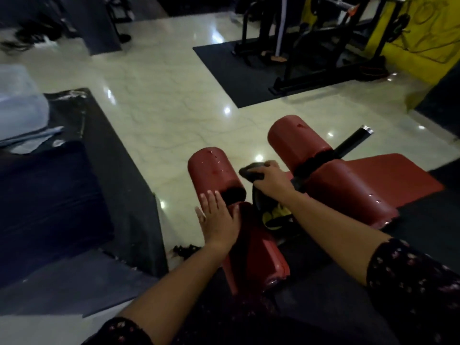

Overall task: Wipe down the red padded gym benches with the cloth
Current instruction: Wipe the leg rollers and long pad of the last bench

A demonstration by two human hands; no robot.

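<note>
Fingers, right: the curled fingers (pixel 257 176) of the right hand (pixel 271 179) clench a dark grey crumpled cloth (pixel 250 170) at centre frame.
Fingers, left: the straight, slightly spread fingers (pixel 211 199) of the left hand (pixel 219 217) lie released and flat on the far end of the near-left red padded roller (pixel 254 255).
Cloth place: in the gap between the far-left red padded roller (pixel 214 170) and the far-right red padded roller (pixel 296 143). Whether it touches padding cannot be told.
Bench: 4 red rollers stand in 2 pairs. The near-right red padded roller (pixel 348 192) lies in front of the flat red bench pad (pixel 388 175) at right of centre.
Edges: the inner roller ends are ragged, with black showing in the breaks. Small wet spots dot the far-left roller.
Bar: a black bar with a chrome tip (pixel 353 139) juts toward the right, beyond the far-right roller.
Open room: glossy cream marble floor (pixel 161 108) spreads above and left of the rollers.
Bounds: a black rubber floor mat (pixel 236 78) under a black machine frame (pixel 323 58) lies at upper right. A dark padded platform (pixel 49 195) fills the left.
</note>
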